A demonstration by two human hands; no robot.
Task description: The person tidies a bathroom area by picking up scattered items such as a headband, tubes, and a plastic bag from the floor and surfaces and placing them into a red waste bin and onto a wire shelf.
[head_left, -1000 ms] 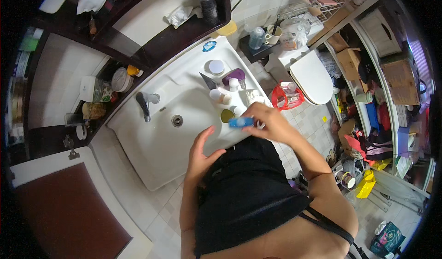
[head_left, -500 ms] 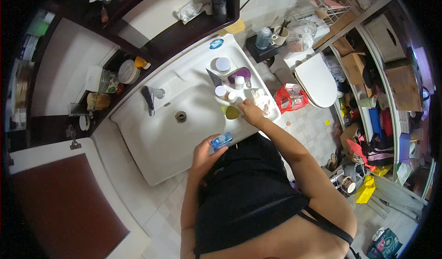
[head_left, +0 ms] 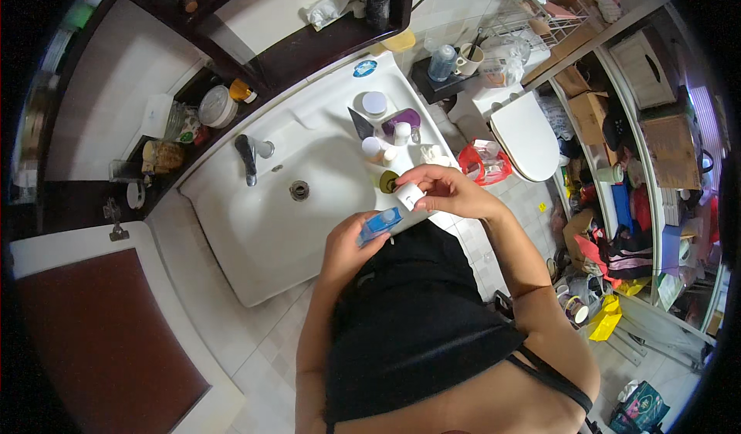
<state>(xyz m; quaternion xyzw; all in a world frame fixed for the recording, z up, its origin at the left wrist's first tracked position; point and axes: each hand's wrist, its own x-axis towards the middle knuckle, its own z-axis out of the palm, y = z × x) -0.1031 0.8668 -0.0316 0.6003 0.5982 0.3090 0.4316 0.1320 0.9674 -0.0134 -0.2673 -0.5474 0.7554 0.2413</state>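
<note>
My left hand [head_left: 344, 249] holds a clear blue bottle [head_left: 380, 222] above the front edge of the white washbasin [head_left: 266, 268]. Pinched in the fingers of my right hand [head_left: 455, 190] is a white cap [head_left: 410, 195], just over the bottle's upper end and apart from it. Behind my right fingers an olive-green item [head_left: 387, 180] is partly covered. Farther back on the basin's right ledge stand a white-lidded jar [head_left: 374, 103], a dark pointed tube [head_left: 360, 124], a purple item [head_left: 411, 118] and small white-topped containers [head_left: 372, 148]. Crumpled white tissue [head_left: 434, 155] shows behind my right hand.
A chrome tap [head_left: 248, 156] rises at the basin's back left. Dark shelving [head_left: 309, 56] runs along the wall. Right of the basin are a red plastic bag [head_left: 485, 164], a toilet [head_left: 529, 139] and crowded shelves [head_left: 617, 164]. A brown-topped panel [head_left: 108, 341] lies at the left.
My right hand has come from the ledge toward the bottle, now with the white cap in its fingers. My left hand has tilted the bottle and shifted slightly right.
</note>
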